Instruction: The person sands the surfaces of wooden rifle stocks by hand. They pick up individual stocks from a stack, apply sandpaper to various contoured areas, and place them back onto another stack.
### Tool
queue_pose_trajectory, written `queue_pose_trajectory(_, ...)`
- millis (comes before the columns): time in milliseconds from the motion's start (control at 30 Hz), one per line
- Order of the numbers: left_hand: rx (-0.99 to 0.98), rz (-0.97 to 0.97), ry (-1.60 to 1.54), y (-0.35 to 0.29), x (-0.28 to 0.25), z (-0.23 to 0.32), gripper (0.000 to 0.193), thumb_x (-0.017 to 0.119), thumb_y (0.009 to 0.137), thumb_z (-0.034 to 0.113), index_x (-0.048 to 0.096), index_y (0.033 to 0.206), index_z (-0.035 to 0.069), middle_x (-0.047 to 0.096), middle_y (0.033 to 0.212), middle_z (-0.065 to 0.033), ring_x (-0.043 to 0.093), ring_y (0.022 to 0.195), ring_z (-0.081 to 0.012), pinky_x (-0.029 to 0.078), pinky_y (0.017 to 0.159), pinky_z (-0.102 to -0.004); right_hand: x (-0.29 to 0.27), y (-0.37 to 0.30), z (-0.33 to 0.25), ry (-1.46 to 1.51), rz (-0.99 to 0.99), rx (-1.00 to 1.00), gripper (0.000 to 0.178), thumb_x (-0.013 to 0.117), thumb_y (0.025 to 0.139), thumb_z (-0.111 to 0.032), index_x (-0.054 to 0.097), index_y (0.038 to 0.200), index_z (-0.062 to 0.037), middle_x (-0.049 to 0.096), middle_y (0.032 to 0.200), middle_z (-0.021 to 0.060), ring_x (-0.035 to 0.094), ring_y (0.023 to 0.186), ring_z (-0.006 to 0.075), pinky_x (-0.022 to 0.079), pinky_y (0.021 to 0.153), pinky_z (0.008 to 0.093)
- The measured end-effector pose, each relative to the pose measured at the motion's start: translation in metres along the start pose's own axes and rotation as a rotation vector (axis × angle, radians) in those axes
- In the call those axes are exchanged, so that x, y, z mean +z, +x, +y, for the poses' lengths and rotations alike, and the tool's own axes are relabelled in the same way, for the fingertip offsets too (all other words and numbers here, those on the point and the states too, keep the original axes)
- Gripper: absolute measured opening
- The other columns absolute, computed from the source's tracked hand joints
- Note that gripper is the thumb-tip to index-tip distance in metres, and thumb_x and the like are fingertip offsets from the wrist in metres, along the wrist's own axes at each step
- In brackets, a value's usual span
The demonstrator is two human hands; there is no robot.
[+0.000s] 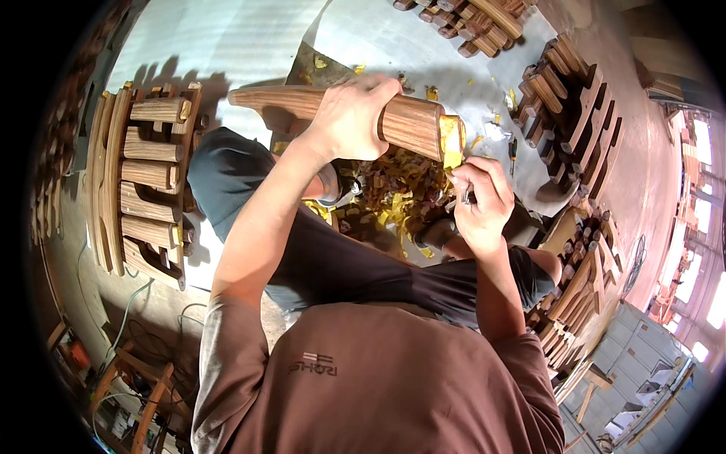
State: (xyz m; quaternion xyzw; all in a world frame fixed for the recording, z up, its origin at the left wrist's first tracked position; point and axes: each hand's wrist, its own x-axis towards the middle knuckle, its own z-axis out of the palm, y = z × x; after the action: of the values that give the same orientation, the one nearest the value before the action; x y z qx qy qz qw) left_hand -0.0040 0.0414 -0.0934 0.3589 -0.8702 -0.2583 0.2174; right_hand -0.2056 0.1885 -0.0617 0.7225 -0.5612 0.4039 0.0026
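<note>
One wooden piece point(412, 127): brown, dark streaky grain, rounded narrow left end, blocky right part, stepped end wrapped in yellow tape point(451, 142). Underside curves near the left. Located in front of the person, above the scrap heap point(397, 193); can't tell if it rests on anything.

Two hands. Left grip point(352, 117) closed around the piece near its middle, from above. Right grip point(482, 198) narrow, fingers curled on one small metallic object point(469, 195), kind unclear; fingertips at the tape's lower end, pinching or just touching, can't tell.

Counts: one left stack point(151, 172), about six short crosspieces between longer rails; one top stack point(473, 23); two stacks at right, upper point(563, 106) and lower point(578, 280), pieces overlap, not countable. One slim dark tool point(513, 155) with orange, right of the heap. Yellow and brown scraps: too many to count.
</note>
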Motion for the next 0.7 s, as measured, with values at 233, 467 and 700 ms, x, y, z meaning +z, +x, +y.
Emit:
queue_pose_trajectory(233,0.011,-0.059,-0.039,0.001,-0.005,-0.004,0.064,0.077,0.053,0.01,0.056,0.114,0.01,0.062,0.112,-0.014,0.061,0.105,-0.0377,0.051,0.088,-0.0457,-0.001,-0.01,0.004,0.131,-0.102,0.386,0.012,0.071,0.083,0.0,0.062,0.09,-0.001,0.065,0.086,0.0076,0.06,0.069,0.0189,0.049,0.068,0.0281)
queue_pose_trajectory(467,0.144,-0.246,-0.093,-0.003,-0.005,-0.006,0.063,0.077,0.05,0.009,0.056,0.109,0.011,0.063,0.099,-0.0117,0.062,0.097,-0.0365,0.052,0.082,-0.0451,-0.006,0.011,0.048,-0.21,-0.011,0.246,0.013,0.067,0.083,0.001,0.064,0.095,-0.0041,0.068,0.086,0.012,0.068,0.076,0.027,0.054,0.073,0.0351)
queue_pose_trajectory(700,0.158,-0.37,-0.081,-0.022,0.007,-0.005,0.062,0.078,0.049,0.007,0.056,0.107,0.012,0.061,0.102,-0.0085,0.061,0.099,-0.0333,0.051,0.085,-0.0449,-0.073,0.079,0.068,0.347,0.282,0.618,0.005,0.07,0.087,-0.006,0.066,0.086,-0.0032,0.057,0.063,-0.0017,0.047,0.052,0.0051,0.037,0.049,0.0212)
